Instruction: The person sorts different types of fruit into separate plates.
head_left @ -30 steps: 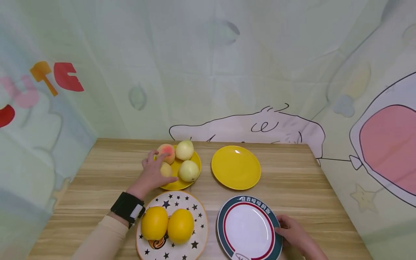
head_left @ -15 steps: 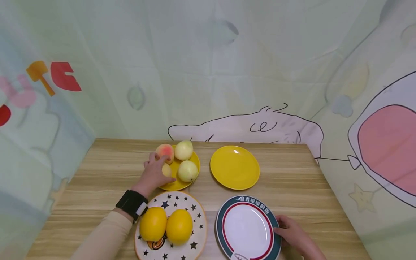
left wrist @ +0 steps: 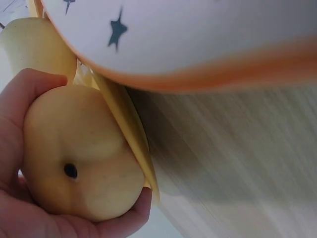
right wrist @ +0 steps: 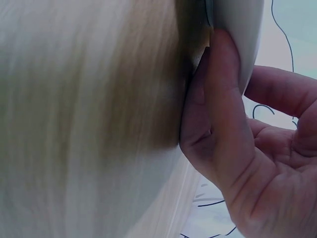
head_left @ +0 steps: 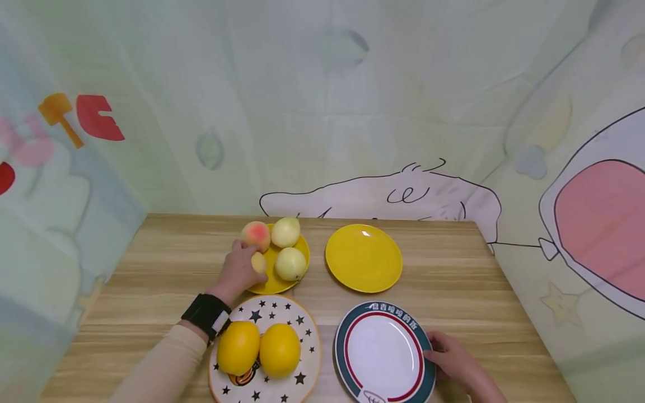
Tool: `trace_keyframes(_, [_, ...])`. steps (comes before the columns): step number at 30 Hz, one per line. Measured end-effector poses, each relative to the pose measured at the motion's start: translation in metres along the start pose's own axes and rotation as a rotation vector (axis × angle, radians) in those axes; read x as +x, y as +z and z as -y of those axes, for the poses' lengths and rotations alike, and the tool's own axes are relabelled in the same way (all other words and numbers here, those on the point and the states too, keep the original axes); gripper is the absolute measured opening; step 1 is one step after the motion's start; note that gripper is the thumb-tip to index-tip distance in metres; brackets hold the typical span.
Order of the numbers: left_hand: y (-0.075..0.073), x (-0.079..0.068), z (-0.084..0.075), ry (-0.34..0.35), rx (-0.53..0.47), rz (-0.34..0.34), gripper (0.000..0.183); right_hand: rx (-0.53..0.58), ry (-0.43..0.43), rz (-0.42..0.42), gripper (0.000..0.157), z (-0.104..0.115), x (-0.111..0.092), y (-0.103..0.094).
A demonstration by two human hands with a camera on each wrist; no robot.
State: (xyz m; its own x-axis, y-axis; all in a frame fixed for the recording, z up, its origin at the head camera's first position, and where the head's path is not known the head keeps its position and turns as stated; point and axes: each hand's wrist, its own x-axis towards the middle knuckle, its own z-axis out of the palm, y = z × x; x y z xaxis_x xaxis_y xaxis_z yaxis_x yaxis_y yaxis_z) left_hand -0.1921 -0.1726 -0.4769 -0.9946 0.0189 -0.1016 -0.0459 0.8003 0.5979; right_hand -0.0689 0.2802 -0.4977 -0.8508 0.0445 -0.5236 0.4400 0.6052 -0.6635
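Note:
My left hand (head_left: 239,268) curls its fingers and thumb round a pale yellow peach (left wrist: 81,156) at the near left of a yellow plate (head_left: 274,286). A stem dimple shows on that peach. Behind the fingers lies a pink-blushed peach (head_left: 256,235). Two pale round pears, a far pear (head_left: 285,232) and a near pear (head_left: 290,264), sit on the same plate. My right hand (head_left: 456,361) pinches the right rim of a white plate (head_left: 384,355) with a dark green border, thumb on top and fingers underneath, as the right wrist view shows.
A star-patterned plate (head_left: 304,369) with two large yellow-orange fruits (head_left: 259,350) stands under my left wrist. A second yellow plate (head_left: 364,258) stands at the back right of the wooden table (head_left: 453,280). A printed cloth (head_left: 322,112) hangs behind the table.
My left hand's fingers have closed from a spread pose round the yellow peach. My right hand stays at the green-bordered plate's rim.

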Motion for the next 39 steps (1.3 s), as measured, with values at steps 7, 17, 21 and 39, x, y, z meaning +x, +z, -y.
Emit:
trace_keyframes(7, [-0.001, 0.001, -0.001, -0.016, 0.001, -0.012, 0.068, 0.012, -0.005, 0.002, 0.032, 0.002, 0.000, 0.000])
trace_keyframes(17, [-0.011, -0.001, -0.005, -0.039, -0.013, -0.026, 0.066, 0.012, 0.003, 0.003, 0.033, 0.003, 0.002, 0.001])
trace_keyframes(21, [-0.016, -0.003, -0.009, -0.043, -0.023, -0.041, 0.066, 0.022, 0.006, 0.009, 0.033, 0.003, 0.002, 0.000])
trace_keyframes(39, [-0.030, -0.007, -0.077, 0.068, -0.110, -0.032, 0.059, 0.010, 0.041, 0.024, 0.033, 0.002, 0.002, -0.003])
